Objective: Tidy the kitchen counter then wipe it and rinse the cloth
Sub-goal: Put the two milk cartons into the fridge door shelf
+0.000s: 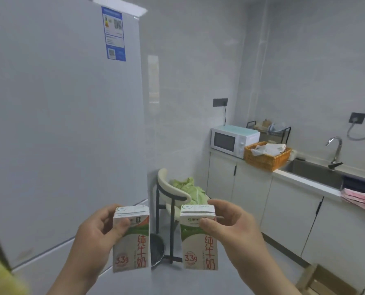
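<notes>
- A person stands facing the tall white fridge, a milk carton upright in each hand, low before its right edge.
- The left hand has its grip clamped on the left carton, thumb across the front near the top and fingers behind.
- The right hand grips the right carton the same way, just beside the first but apart from it.
- The desk runs along the wall well to the right of the fridge. Its sink lies farther from the fridge, and a folded pink cloth on the front edge lies farthest.
- The step in hand looks like tidying: the cartons appear bound for the fridge, and wiping and rinsing are not yet begun.
- The fridge door appears closed, so the next move likely calls for freeing one hand, perhaps by gathering both cartons into the other, to pull it open.
</notes>
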### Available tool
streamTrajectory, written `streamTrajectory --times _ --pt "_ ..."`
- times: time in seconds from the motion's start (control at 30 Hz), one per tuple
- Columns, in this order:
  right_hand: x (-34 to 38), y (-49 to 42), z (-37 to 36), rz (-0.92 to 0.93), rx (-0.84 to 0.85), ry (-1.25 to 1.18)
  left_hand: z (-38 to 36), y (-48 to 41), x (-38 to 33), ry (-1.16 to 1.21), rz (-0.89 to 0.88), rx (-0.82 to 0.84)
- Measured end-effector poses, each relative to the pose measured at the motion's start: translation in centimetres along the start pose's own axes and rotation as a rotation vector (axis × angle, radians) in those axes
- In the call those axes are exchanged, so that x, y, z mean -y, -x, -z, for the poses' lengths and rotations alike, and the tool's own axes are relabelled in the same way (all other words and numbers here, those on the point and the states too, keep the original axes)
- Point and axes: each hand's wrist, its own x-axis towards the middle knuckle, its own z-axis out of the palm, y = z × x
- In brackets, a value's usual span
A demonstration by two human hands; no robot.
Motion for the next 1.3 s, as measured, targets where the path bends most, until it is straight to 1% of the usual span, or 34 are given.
streamTrajectory --times 0.2,0.33,0.47,0.7,0.77,0.97,1.07,1.17,1.3 --pt "-0.1 -3.6 -4.2 0.000 0.112 -0.061 3.3 -1.6 -0.1 -0.002 -0.012 -0.152" --pt "-0.7 -7.0 -6.5 0.022 0.194 -0.108 5.4 -2.3 0.1 -0.057 -0.016 -0.191" --pt "-1.0 -10.6 -9.2 0.057 0.294 -0.154 6.6 -2.5 -1.0 -0.078 -0.028 -0.307" --pt "0.2 -16.0 -12.7 0.109 0.532 -0.222 7.6 -3.3 -2.3 -0.087 -0.023 -0.522" --pt "0.5 -17.0 -13.6 0.113 0.578 -0.239 7.7 -3.5 -2.5 -0.107 -0.023 -0.567" --pt "1.3 -18.9 -16.6 0.125 0.664 -0.244 9.9 -5.5 -2.1 -0.038 0.026 -0.725" --pt "1.9 -19.7 -18.3 0.138 0.680 -0.238 11.6 -7.2 -2.1 -0.053 0.003 -0.733" --pt "2.7 -20.5 -20.0 0.142 0.694 -0.234 13.8 -8.8 -2.7 -0.029 -0.043 -0.722" --pt "3.9 -21.1 -22.9 0.162 0.709 -0.217 17.1 -10.6 -3.4 -0.001 -0.060 -0.705"
